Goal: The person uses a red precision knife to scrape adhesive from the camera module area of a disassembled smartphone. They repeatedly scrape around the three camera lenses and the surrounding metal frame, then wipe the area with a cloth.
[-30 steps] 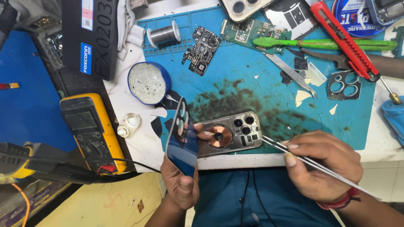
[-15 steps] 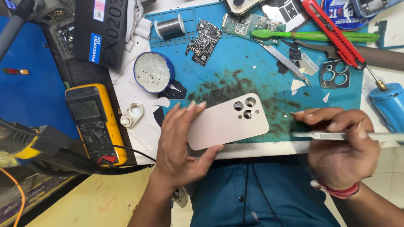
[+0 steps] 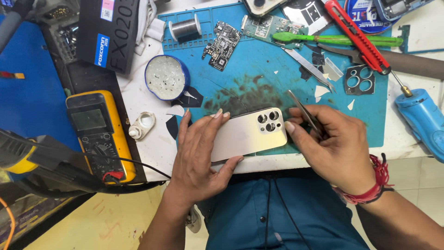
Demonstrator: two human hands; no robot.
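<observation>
A pale gold phone (image 3: 249, 134) lies back up on the blue work mat (image 3: 259, 65), its camera cluster toward the right. My left hand (image 3: 201, 155) lies flat over the phone's left part, fingers spread and pressing on it. My right hand (image 3: 330, 143) touches the phone's right edge with the thumb and holds thin metal tweezers (image 3: 303, 111) that point up and left over the mat.
A yellow multimeter (image 3: 99, 134) sits at left with a black lead. On the mat lie a blue round tin (image 3: 166, 76), a solder spool (image 3: 184, 28), circuit boards (image 3: 222, 44), a green tool (image 3: 337, 39), a red cutter (image 3: 356, 34) and a camera frame piece (image 3: 360, 83). A blue device (image 3: 423, 122) lies at right.
The phone went from held open on edge, insides showing, to lying back up on the mat. My left hand now presses it flat; my right hand brought the tweezers to its right edge.
</observation>
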